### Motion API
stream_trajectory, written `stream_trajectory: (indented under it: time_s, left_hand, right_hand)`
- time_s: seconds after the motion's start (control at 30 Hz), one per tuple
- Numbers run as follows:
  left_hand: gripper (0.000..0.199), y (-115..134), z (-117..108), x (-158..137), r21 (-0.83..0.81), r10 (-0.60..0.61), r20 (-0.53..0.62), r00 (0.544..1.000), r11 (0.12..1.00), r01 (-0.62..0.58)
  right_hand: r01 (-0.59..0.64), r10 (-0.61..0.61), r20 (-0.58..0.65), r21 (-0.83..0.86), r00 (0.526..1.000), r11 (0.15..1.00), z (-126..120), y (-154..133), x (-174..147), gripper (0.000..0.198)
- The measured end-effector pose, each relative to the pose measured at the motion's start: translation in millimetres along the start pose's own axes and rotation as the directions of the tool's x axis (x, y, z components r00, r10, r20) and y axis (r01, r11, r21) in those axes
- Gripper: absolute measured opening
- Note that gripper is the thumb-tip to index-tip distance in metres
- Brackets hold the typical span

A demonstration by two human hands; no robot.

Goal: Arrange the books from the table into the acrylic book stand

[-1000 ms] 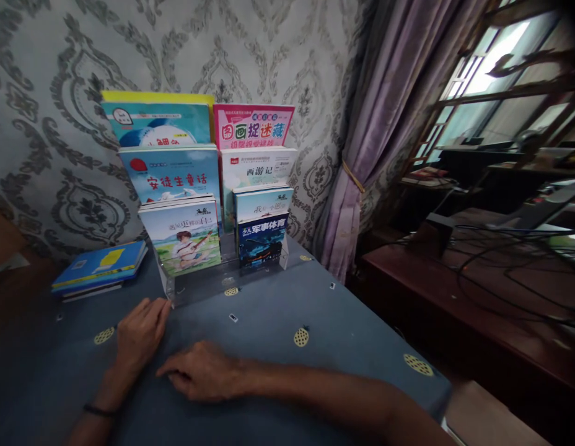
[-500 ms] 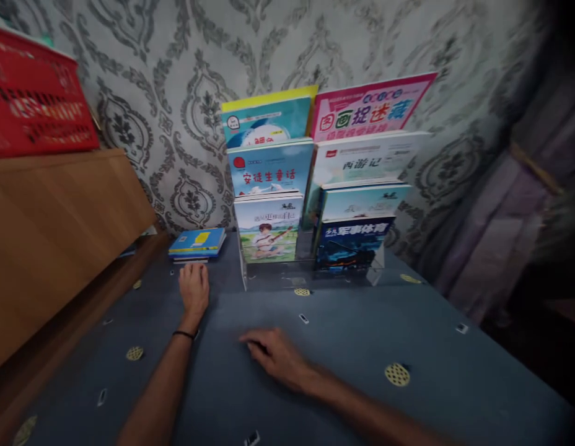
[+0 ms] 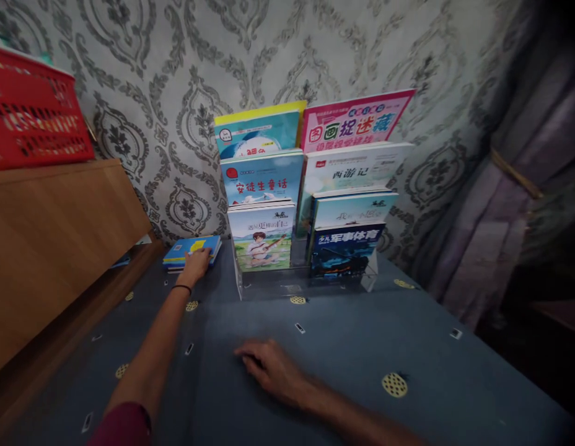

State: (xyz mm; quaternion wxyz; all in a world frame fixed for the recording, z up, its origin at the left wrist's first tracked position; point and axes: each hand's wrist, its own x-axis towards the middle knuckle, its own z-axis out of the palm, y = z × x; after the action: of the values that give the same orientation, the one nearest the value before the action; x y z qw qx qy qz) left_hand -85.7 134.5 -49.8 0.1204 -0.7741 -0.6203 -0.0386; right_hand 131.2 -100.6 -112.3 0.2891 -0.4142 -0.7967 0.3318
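A clear tiered stand (image 3: 292, 286) sits on the blue cloth (image 3: 362, 347), its steps filled with upright children's books (image 3: 306, 186) — covers facing out. Behind it is grey damask wallpaper (image 3: 176, 74). To one side stands a wooden cabinet (image 3: 50, 235) with a red basket (image 3: 31, 111) on top — opposite hangs a purple curtain (image 3: 501, 204).

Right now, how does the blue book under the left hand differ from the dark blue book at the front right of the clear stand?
The blue book lies flat on a small stack on the tablecloth, beside the clear stand; the dark blue book stands upright inside it. The left hand touches the blue book; no hand touches the dark blue one. The flat book's cover is lighter, with a yellow patch. Both are blue paperbacks.
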Motion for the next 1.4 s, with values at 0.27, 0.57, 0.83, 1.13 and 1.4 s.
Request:
stream_trajectory:
  time_s: [0.27, 0.57, 0.83, 1.13, 1.4]
  left_hand:
    - [0.035, -5.2, -15.7, 32.3, 0.087, 0.135, 0.202, 0.970, 0.984, -0.155]
    - [0.038, 1.3, -14.3, 16.7, 0.131, 0.147, 0.164, 0.975, 0.977, -0.169]
    - [0.043, -7.8, -10.7, -27.9, 0.118, 0.134, 0.117, 0.984, 0.982, -0.148]
    - [0.043, -13.3, -19.0, -100.7, 0.094, 0.159, 0.079, 0.984, 0.982, -0.166]
    - [0.038, 12.4, -22.9, -162.6, 0.111, 0.184, 0.158, 0.970, 0.973, -0.202]
  right_hand:
    - [-0.009, 0.009, 0.021, -0.017, 1.000, 1.000, -3.5, -1.8, -0.8, 0.035]
    - [0.012, -0.011, 0.013, -0.040, 1.000, 0.999, -1.6, 1.2, 0.3, 0.035]
    - [0.034, -0.034, -0.003, -0.027, 0.999, 0.999, -2.3, -0.8, -0.2, 0.037]
    - [0.107, -0.108, -0.053, -0.033, 0.993, 0.994, 6.7, 11.4, 2.3, 0.034]
    - [0.095, -0.097, -0.049, -0.042, 0.994, 0.995, 7.1, 9.8, 1.4, 0.034]
